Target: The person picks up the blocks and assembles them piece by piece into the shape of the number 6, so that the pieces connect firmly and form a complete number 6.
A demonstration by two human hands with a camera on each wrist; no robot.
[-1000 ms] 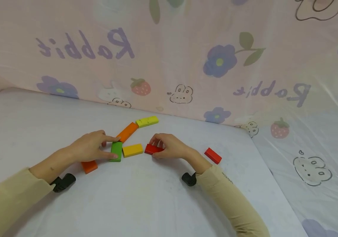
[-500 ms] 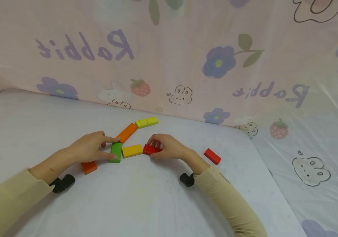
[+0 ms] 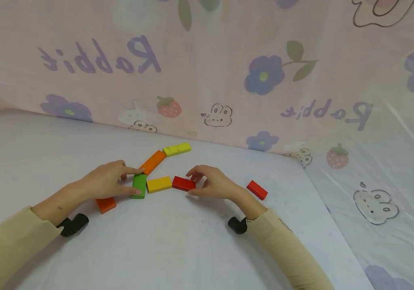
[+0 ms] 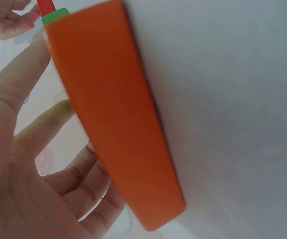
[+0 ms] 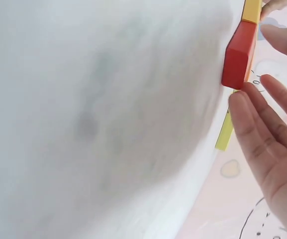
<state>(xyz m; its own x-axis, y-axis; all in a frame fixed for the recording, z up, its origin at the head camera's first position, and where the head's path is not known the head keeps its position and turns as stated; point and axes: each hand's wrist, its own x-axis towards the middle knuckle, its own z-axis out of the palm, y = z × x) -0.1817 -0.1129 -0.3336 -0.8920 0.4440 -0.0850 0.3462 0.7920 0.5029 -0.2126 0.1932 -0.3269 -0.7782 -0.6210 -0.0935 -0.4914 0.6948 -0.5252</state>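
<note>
This looks like a little nook with a white table [image 3: 177,249] in it. Behind the table is a big pale pink cloth [image 3: 207,52], like a curtain, and it runs along the table's right side too. The cloth has bunnies [image 3: 218,119], strawberries [image 3: 169,107], blue flowers [image 3: 264,75] and the word "Rabbit" [image 3: 150,54] written backwards. Bright blocks [image 3: 159,184] lie on the table. I can't tell if it's a home.

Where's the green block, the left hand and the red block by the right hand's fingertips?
Green block [image 3: 139,183]: head view, on its top.
Left hand [image 3: 106,181]: head view, on its back.
Red block [image 3: 183,183]: head view, on its top.
</note>
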